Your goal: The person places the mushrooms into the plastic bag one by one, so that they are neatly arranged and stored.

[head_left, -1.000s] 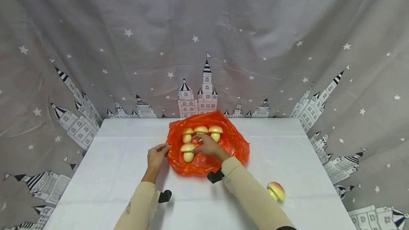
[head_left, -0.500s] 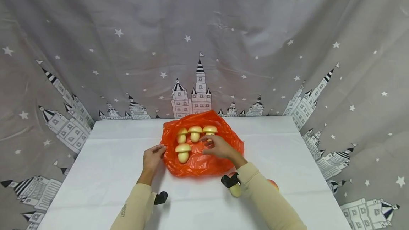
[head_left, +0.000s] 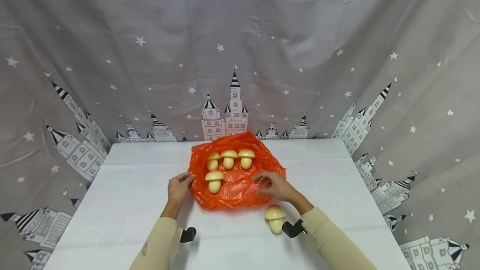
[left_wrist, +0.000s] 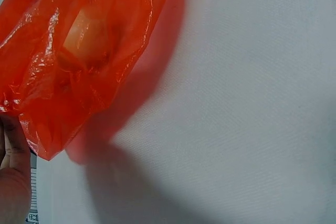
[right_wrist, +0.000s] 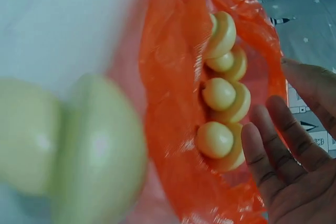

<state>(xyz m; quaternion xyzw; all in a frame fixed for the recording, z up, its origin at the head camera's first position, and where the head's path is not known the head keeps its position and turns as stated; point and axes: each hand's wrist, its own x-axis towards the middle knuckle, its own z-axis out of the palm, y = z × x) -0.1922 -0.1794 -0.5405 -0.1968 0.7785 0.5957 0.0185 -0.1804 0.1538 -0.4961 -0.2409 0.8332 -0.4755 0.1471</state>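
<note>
An orange-red plastic bag lies with its mouth spread wide on the table. Inside it are several pale yellow toy mushrooms, three in a back row and one mushroom nearer the front left. My left hand pinches the bag's left edge, also visible in the left wrist view. My right hand is over the bag's right side, fingers spread and slightly bent, holding nothing. One loose mushroom with a reddish cap top sits in front of the bag, near my right wrist; it looms large in the right wrist view.
A white cloth covers the table. Its back edge meets a grey curtain printed with castles and stars. My right sleeve crosses the table's front right and hides what lies under it.
My right hand has moved from the mushrooms toward the bag's right front, uncovering the back row. The sleeve uncovers one loose mushroom and now covers another farther right. My left hand stays.
</note>
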